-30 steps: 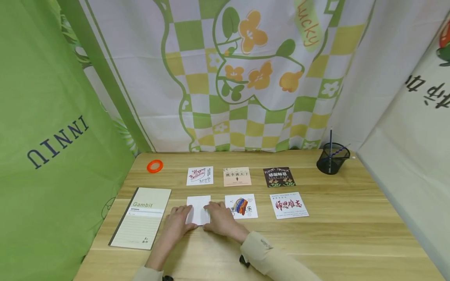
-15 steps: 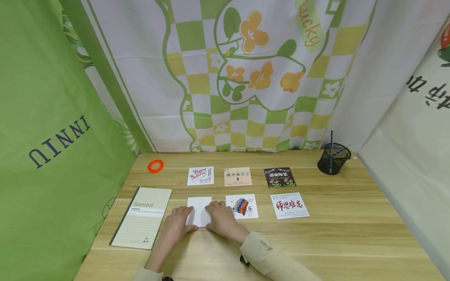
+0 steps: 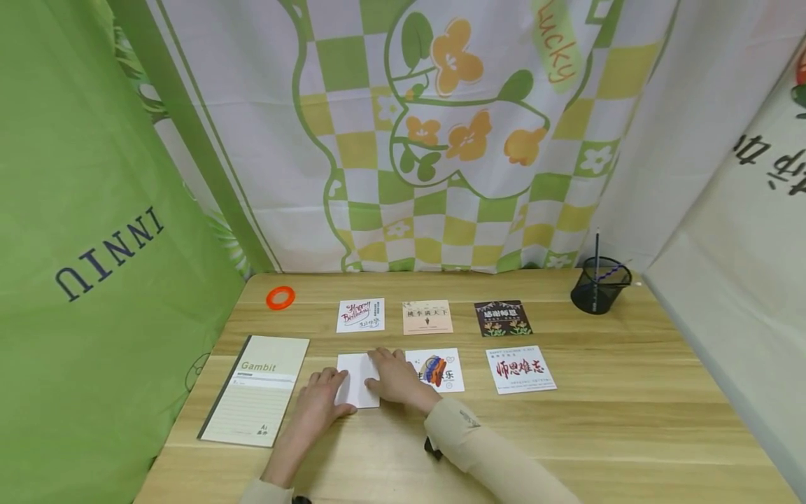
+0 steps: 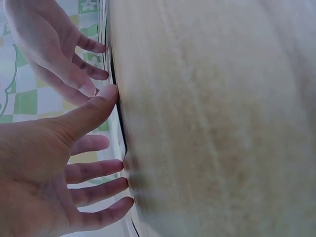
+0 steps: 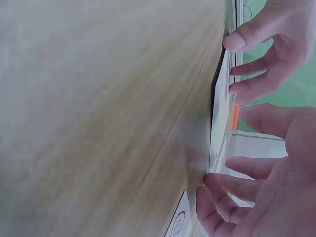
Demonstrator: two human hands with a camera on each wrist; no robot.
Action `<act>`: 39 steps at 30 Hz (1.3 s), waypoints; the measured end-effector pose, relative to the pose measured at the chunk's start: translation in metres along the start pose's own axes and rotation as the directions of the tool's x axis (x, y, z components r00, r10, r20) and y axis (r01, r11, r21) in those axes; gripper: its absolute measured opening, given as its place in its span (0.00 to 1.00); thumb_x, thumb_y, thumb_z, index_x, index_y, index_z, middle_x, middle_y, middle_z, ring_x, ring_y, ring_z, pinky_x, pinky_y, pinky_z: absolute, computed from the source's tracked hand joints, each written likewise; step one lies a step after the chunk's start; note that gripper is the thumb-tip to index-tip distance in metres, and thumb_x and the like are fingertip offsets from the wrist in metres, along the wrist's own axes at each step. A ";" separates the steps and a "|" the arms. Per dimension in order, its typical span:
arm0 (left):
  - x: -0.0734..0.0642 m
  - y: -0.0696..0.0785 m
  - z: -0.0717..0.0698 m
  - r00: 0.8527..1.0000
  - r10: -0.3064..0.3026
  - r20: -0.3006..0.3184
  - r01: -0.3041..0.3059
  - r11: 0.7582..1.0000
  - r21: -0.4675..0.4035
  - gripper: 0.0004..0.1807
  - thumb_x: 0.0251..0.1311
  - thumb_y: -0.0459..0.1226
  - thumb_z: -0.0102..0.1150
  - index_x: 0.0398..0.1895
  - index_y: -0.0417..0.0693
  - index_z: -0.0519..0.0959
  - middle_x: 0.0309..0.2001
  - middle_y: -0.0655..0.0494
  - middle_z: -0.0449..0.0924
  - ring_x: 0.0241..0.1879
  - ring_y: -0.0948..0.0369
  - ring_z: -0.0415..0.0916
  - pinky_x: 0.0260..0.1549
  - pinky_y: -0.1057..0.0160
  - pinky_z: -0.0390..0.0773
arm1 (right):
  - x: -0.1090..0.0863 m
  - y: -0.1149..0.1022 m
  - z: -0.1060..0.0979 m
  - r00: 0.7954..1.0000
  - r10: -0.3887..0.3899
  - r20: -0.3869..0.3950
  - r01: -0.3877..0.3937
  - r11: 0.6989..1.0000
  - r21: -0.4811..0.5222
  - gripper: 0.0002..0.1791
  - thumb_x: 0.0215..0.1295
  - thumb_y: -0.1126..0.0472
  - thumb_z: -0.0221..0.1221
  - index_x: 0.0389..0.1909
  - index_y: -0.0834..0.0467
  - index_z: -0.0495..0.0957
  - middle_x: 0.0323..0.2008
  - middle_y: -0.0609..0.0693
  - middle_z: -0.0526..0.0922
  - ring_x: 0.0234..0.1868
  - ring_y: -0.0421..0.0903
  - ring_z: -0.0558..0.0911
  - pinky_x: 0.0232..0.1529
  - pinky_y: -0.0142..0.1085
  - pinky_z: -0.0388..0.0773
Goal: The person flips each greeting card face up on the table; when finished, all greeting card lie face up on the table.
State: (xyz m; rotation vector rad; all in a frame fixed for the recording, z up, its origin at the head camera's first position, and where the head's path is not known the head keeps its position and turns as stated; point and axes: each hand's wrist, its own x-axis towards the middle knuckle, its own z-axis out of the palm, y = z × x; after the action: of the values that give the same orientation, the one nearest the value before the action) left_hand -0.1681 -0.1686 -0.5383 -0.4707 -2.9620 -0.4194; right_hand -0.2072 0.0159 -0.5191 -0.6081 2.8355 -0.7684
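Observation:
A blank white card (image 3: 359,393) lies on the wooden table between my two hands. My left hand (image 3: 318,400) rests at its left side, with the thumb on the near left corner and the fingers extended beside the left edge. At the far right part of the card, my right hand (image 3: 398,379) touches with its fingertips and partly covers a card with a colourful drawing (image 3: 434,369). In the left wrist view, the left thumb presses at the card's edge and the fingertips touch down beyond it. The right wrist view shows the right thumb raised above the card.
A Gambit notebook (image 3: 255,392) lies to the left, an orange ring (image 3: 280,297) behind it. Along the back are a Happy Birthday card (image 3: 360,316), a pink card (image 3: 427,318) and a black card (image 3: 503,319). A red-lettered card (image 3: 520,369) and a mesh pen cup (image 3: 592,297) stand right.
My right hand has slid away from me toward the card's far right corner, and its thumb has left the near edge. The left hand stays in place.

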 end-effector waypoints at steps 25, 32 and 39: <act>-0.007 -0.003 -0.001 0.998 0.043 0.045 -0.041 0.998 -0.037 0.38 0.36 0.49 0.76 0.54 0.40 0.78 0.59 0.43 0.74 0.53 0.42 0.70 0.42 0.41 0.75 | 0.006 0.015 -0.006 0.981 -0.017 -0.193 0.063 0.970 0.234 0.15 0.50 0.74 0.63 0.42 0.66 0.82 0.32 0.54 0.82 0.34 0.47 0.79 0.36 0.35 0.77; -0.010 -0.004 -0.003 0.996 0.068 0.058 -0.065 0.996 -0.065 0.41 0.34 0.48 0.78 0.56 0.40 0.77 0.60 0.43 0.73 0.54 0.40 0.68 0.42 0.38 0.74 | 0.004 0.018 -0.011 0.979 -0.032 -0.203 0.090 0.955 0.283 0.14 0.48 0.78 0.61 0.38 0.67 0.82 0.30 0.56 0.83 0.31 0.46 0.80 0.34 0.32 0.77; -0.010 -0.004 -0.004 0.998 0.061 0.036 -0.058 0.995 -0.083 0.34 0.37 0.43 0.77 0.51 0.40 0.80 0.57 0.42 0.76 0.54 0.42 0.71 0.43 0.39 0.75 | 0.001 0.021 -0.012 0.982 -0.014 -0.190 0.066 0.961 0.269 0.13 0.46 0.77 0.63 0.36 0.66 0.83 0.27 0.53 0.82 0.29 0.44 0.78 0.31 0.30 0.75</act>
State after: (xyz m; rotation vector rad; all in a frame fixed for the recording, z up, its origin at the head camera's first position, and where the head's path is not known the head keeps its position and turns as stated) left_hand -0.1595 -0.1766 -0.5371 -0.5801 -2.9675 -0.5329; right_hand -0.2180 0.0378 -0.5193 -0.5786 2.8087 -1.2618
